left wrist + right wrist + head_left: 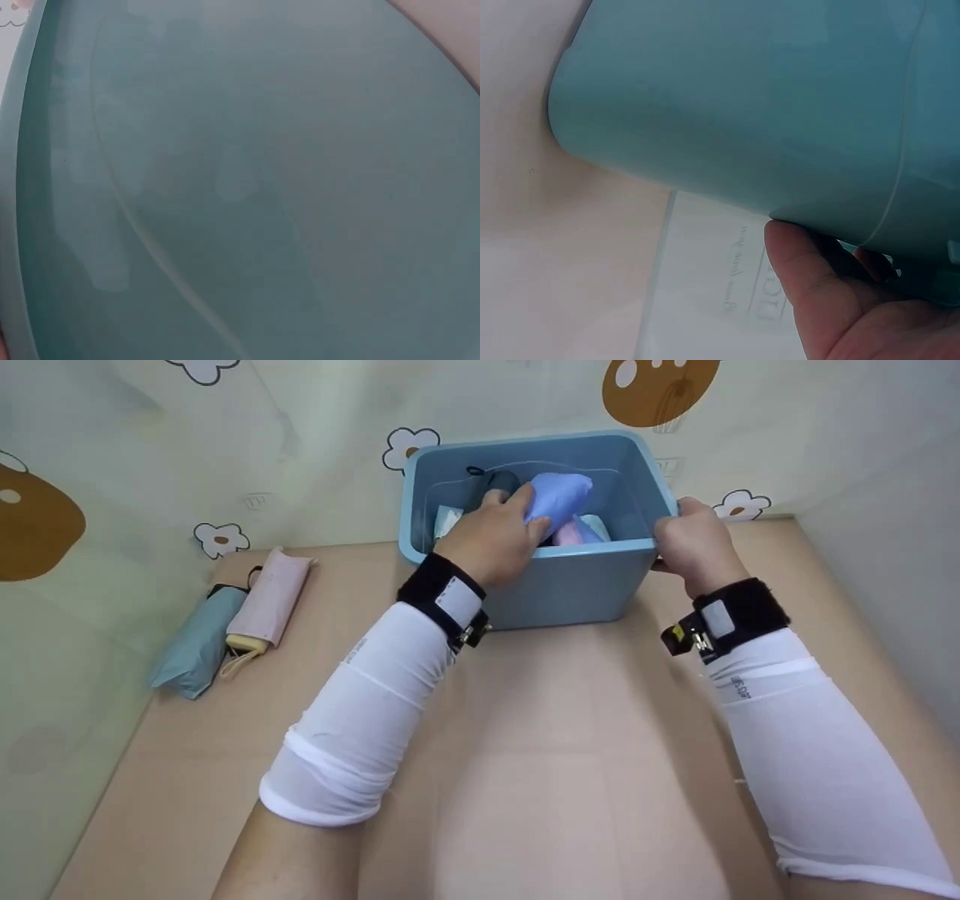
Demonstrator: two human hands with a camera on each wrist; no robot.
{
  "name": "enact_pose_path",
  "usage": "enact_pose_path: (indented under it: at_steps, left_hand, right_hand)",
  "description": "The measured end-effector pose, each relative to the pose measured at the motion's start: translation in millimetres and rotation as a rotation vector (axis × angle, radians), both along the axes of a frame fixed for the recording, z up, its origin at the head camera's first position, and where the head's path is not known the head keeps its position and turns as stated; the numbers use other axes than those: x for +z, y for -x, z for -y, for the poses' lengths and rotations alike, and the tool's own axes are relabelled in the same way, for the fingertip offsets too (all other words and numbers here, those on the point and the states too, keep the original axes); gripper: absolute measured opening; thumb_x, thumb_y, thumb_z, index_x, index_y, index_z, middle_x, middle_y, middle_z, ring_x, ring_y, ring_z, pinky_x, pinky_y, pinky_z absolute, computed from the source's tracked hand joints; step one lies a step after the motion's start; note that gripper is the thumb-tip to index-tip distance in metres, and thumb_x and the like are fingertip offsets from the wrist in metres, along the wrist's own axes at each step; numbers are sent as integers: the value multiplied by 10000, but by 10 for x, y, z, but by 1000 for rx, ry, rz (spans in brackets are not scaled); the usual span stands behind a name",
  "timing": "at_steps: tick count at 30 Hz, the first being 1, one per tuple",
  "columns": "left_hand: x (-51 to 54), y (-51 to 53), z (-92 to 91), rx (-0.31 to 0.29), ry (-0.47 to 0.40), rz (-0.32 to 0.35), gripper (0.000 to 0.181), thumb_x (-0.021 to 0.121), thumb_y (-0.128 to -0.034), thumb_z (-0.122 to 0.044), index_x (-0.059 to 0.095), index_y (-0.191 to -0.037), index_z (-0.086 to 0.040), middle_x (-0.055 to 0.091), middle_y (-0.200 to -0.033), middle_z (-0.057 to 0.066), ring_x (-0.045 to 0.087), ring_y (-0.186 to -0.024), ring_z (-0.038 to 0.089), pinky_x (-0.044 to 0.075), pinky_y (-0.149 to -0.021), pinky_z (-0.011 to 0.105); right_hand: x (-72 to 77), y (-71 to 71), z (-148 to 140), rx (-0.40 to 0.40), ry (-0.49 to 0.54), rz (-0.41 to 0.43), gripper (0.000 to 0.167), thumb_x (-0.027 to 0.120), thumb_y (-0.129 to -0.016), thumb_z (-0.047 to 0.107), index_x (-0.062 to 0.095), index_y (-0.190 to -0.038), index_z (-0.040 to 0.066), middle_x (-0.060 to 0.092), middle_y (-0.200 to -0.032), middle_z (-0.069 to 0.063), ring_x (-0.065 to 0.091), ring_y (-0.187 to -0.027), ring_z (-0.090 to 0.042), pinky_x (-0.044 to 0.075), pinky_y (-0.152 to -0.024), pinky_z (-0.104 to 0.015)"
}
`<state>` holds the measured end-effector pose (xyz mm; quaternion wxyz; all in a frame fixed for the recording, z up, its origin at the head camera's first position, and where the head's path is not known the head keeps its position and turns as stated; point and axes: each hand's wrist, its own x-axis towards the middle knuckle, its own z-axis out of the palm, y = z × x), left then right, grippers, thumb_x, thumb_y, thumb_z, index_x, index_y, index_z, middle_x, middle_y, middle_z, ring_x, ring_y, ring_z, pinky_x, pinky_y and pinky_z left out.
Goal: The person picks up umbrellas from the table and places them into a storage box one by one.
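Note:
My left hand [491, 538] reaches over the near rim of a blue plastic bin [559, 589] and grips a periwinkle folded umbrella [561, 495], its lower part hidden. A dark rolled umbrella [504, 480] with a loop lies inside, beside my fingers. Pink cloth [568, 534] and a pale blue item [448, 519] are partly visible lower down; their kind is unclear. At the bin's right end, my right hand [697, 544] grips the handle opening, and the right wrist view shows the thumb [799, 262] against the outer wall. Only bin wall [225, 187] fills most of the left wrist view.
Two folded umbrellas lie to the left on the tan tabletop [525, 780]: a teal one [199, 641] and a pink one [271, 596] with a yellow handle and strap. A patterned cloth backdrop [322, 427] rises behind the bin and along the left.

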<state>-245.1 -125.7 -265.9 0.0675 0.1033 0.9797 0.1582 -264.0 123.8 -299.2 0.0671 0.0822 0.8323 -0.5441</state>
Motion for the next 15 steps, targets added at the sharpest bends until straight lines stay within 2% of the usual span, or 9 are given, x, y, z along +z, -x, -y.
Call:
enact_pose_path:
  at_steps: [3, 5, 10, 15]
  left_hand:
    - [-10, -9, 9, -53, 12, 6, 756, 282, -1076, -664, 100, -1706, -287, 228, -1759, 88, 459, -1514, 294, 391, -1227, 496]
    - [-14, -12, 22, -91, 12, 17, 778, 265, -1064, -691, 83, -1705, -290, 216, -1767, 47, 367, -1579, 272, 328, -1264, 489]
    - [-19, -11, 50, -196, 10, 36, 726, 247, -1076, -673, 76, -1698, -339, 316, -1724, 3, 471, -1497, 215, 379, -1239, 449]
    - [-37, -14, 54, -272, 84, 19, 614, 243, -1088, -654, 329, -1640, -398, 553, -1574, -16, 576, -1369, 210, 420, -1201, 460]
  right_hand:
    - [4, 0, -9, 0, 6, 7, 645, 329, -1003, 130, 270, -1633, 4, 296, -1704, -202, 390, -1517, -394, 459, -1150, -571]
    - [7, -1, -7, 3, 11, 9, 642, 331, -1005, 131, 273, -1631, 4, 300, -1701, -202, 393, -1515, -390, 463, -1147, -570]
    - [6, -1, -13, -2, 16, 6, 634, 336, -1001, 127, 292, -1619, -4, 329, -1685, -203, 419, -1491, -376, 482, -1130, -564]
    - [4, -5, -7, -6, 22, -3, 629, 343, -993, 121, 313, -1607, -11, 351, -1666, -203, 439, -1466, -361, 484, -1131, -554]
